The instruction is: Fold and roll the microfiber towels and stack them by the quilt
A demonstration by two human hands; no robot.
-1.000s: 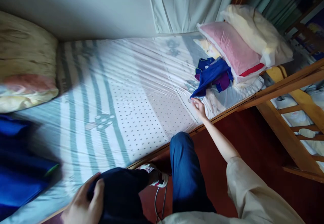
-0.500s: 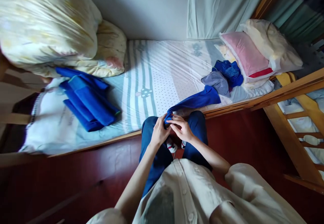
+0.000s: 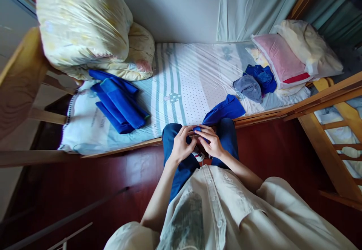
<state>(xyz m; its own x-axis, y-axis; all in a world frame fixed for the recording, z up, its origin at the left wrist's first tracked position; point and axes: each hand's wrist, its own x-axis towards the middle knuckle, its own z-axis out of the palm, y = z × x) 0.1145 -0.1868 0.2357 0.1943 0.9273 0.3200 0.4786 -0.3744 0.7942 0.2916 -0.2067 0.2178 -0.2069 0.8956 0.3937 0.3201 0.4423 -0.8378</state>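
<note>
1. Half a second ago the blue cloth's far end reached up against the grey cloth; now we have drawn it nearer, and it lies just beside. We judge it free of the pile.
2. Our left hand and right hand pinch its near end between our knees; the rest trails right onto the bed's near edge.
3. Left lie folded blue clothes, by a quilt; far right, a pink pillow. Nothing visible blocks our hands.
</note>
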